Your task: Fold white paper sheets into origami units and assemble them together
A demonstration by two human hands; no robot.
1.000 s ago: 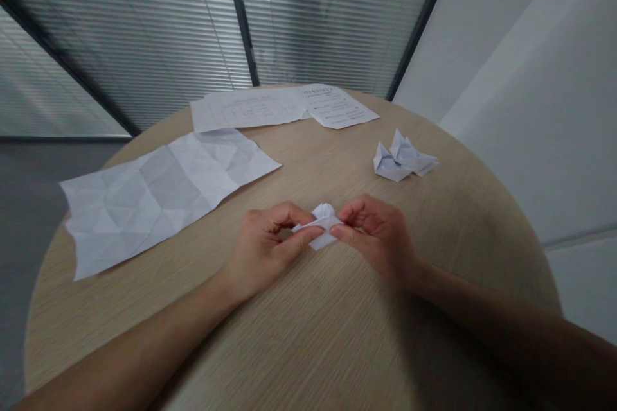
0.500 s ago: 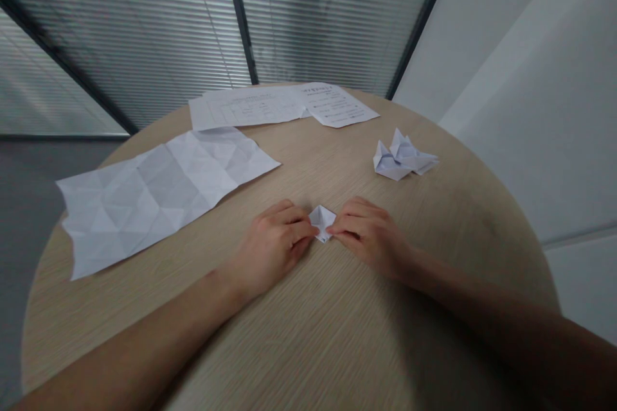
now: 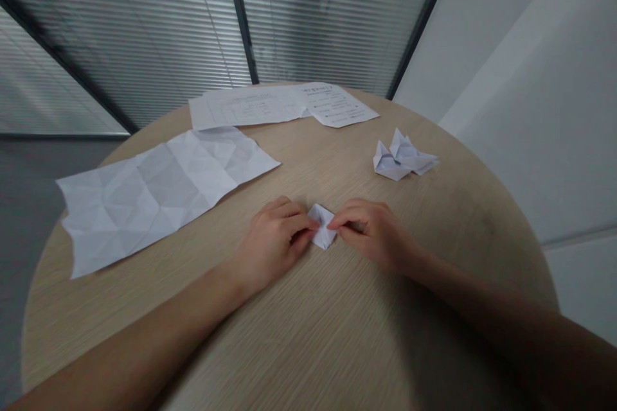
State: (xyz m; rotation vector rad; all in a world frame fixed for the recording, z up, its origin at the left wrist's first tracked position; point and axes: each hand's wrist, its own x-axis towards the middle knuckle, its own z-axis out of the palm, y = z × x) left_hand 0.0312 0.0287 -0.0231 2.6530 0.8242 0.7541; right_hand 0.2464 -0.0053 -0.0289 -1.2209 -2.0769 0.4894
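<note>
While both hands lean on the round wooden bench [image 3: 337,334], a small folded paper [image 3: 322,228] lies flat on top of it, right between them. The left hand [image 3: 272,244] is on one side of the paper and the right hand [image 3: 371,234] is on the other. The left fingers [image 3: 301,221] touch the paper's left corner, and the right fingers [image 3: 343,221] touch its right side. The fingers on each hand stay close together and press on the paper from both sides, so only a little gap is left, and most of the paper can be seen. Farther up and to the right sits a folded paper shape [image 3: 400,157] with pointy tips. To the left, a big creased sheet [image 3: 154,199] lies open, with many fold lines on it. Printed papers [image 3: 284,106] lie at the far edge of the bench, near the window blinds [image 3: 144,32].
</note>
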